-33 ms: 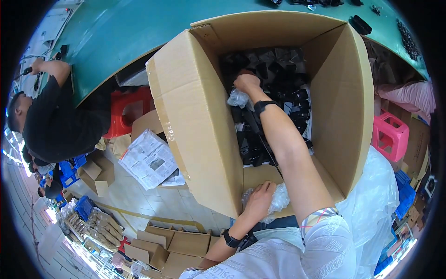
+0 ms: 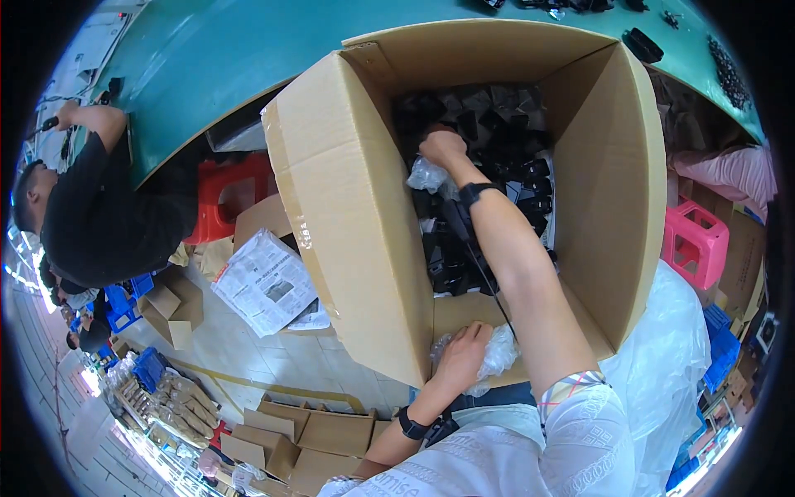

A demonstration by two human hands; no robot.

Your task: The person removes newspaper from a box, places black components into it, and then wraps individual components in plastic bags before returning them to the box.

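A large open cardboard box [image 2: 356,207] stands before me, holding many black plastic parts [image 2: 534,195], some in clear wrap. Deep inside, toward its far left, my right hand [image 2: 445,147] is closed, with a crumpled clear plastic bag [image 2: 426,176] bunched under it. The fingertips are partly hidden. Beside that wrist lies a long black piece [image 2: 455,219], from which a thin dark cord or rod runs to the near side. At the box's near edge, my left hand [image 2: 464,354] is closed around a clear plastic bundle [image 2: 498,352]; what is inside it cannot be made out.
A green table [image 2: 215,58] with black parts lies beyond the box. To the left are a seated person [image 2: 108,215], a red stool [image 2: 228,195] and newspaper [image 2: 265,282]. At right are a pink stool [image 2: 697,240] and plastic sheeting [image 2: 662,340]. Flattened cartons [image 2: 331,431] lie near left.
My right hand and forearm have shifted slightly to the right. The black piece and its cord or rod have moved a little the same way. My left hand has barely moved.
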